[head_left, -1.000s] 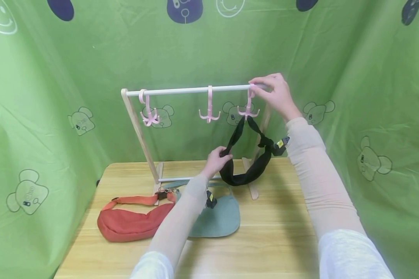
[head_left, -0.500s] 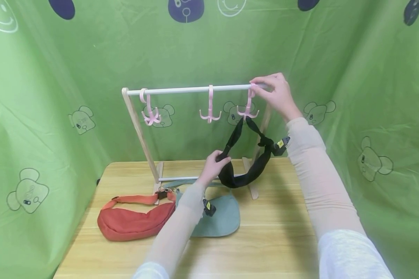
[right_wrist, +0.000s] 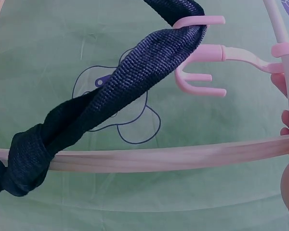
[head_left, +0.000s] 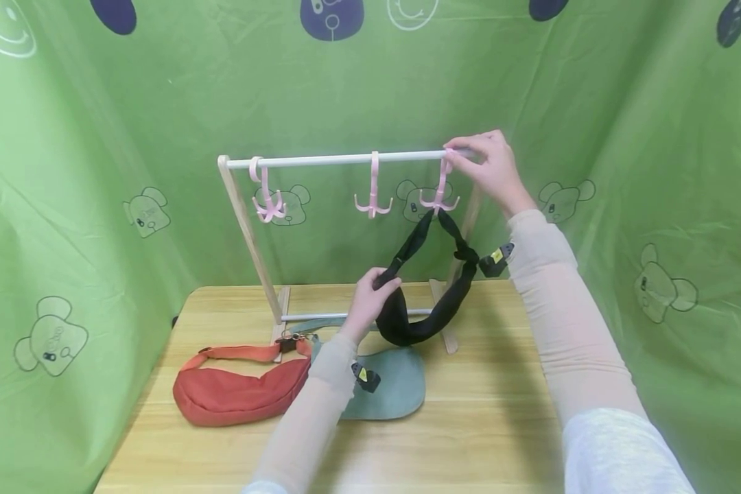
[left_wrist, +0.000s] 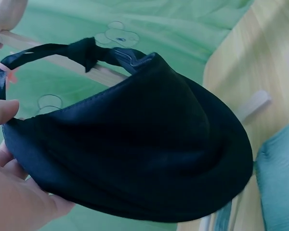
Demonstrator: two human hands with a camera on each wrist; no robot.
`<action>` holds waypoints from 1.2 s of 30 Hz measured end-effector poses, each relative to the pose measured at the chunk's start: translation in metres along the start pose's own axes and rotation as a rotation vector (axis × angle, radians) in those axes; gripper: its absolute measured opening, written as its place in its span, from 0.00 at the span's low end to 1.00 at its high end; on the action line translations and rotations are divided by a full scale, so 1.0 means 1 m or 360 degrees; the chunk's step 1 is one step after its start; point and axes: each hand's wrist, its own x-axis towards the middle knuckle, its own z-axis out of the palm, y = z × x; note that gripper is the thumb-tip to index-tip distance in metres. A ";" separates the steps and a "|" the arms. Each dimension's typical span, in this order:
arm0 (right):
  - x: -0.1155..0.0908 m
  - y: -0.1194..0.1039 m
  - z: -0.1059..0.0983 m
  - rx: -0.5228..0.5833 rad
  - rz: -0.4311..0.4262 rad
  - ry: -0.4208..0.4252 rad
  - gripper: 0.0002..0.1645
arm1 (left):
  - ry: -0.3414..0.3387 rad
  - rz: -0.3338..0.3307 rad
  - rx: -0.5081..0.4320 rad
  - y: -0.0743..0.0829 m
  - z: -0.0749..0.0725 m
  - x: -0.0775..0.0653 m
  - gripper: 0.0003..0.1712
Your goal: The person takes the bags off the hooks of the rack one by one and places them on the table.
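Observation:
A black shoulder bag (head_left: 415, 332) hangs by its knotted strap from the right pink hook (head_left: 440, 191) on the rack. In the right wrist view the strap (right_wrist: 135, 72) loops over one prong of that hook. My left hand (head_left: 367, 302) grips the bag's left end, thumb on the near side, as the left wrist view shows across the bag's dark body (left_wrist: 130, 144). Up at the rod's right end, my right hand (head_left: 492, 170) pinches the top of the same hook where it clasps the rod.
Two more pink hooks, a middle one (head_left: 373, 192) and a left one (head_left: 268, 195), hang from the white rod (head_left: 321, 160) of the wooden rack. On the table (head_left: 469, 439) lie a red bag (head_left: 241, 394) and a teal bag (head_left: 395, 384), partly behind my left forearm.
My left hand has moved a little left and down, drawing the bag's left end with it; the bag hangs wider and lower. The right hand stays at the hook.

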 end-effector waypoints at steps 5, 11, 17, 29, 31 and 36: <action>0.000 0.000 0.000 0.0006 0.0005 0.0009 0.26 | 0.0038 0.0026 -0.0048 0.006 -0.002 -0.002 0.14; -0.001 0.000 0.000 0.0005 0.0022 0.0013 0.26 | 0.0053 0.0055 -0.0081 0.017 -0.007 -0.006 0.15; -0.001 0.000 -0.001 0.0023 0.0023 0.0010 0.25 | 0.0065 0.0067 -0.0124 0.029 -0.010 -0.010 0.15; 0.001 0.000 -0.001 -0.0013 0.0024 0.0015 0.26 | 0.0068 0.0140 -0.0222 0.054 -0.014 -0.008 0.14; 0.001 0.000 0.000 -0.0012 0.0031 0.0015 0.26 | 0.0067 0.0149 -0.0227 0.058 -0.014 -0.007 0.14; 0.001 0.001 0.000 -0.0030 0.0029 0.0019 0.26 | 0.0056 0.0173 -0.0244 0.068 -0.015 -0.006 0.13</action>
